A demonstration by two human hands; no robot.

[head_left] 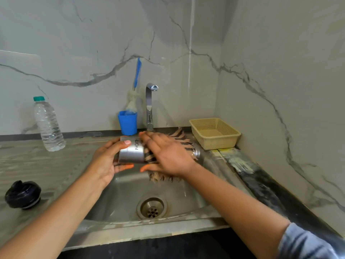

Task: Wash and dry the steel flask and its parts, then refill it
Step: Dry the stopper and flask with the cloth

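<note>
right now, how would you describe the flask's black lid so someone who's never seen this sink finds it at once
Start at the steel sink and go left across the ribbed draining board to its near left edge. The lid lies there alone: squat, glossy black, with a silvery ring at its base, unlike the tall clear water bottle standing back by the wall.

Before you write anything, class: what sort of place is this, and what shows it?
Probably a kitchen wash-up corner: a steel sink with a tap, a bottle brush standing in a blue cup, and a perforated basket beside the sink.
</note>
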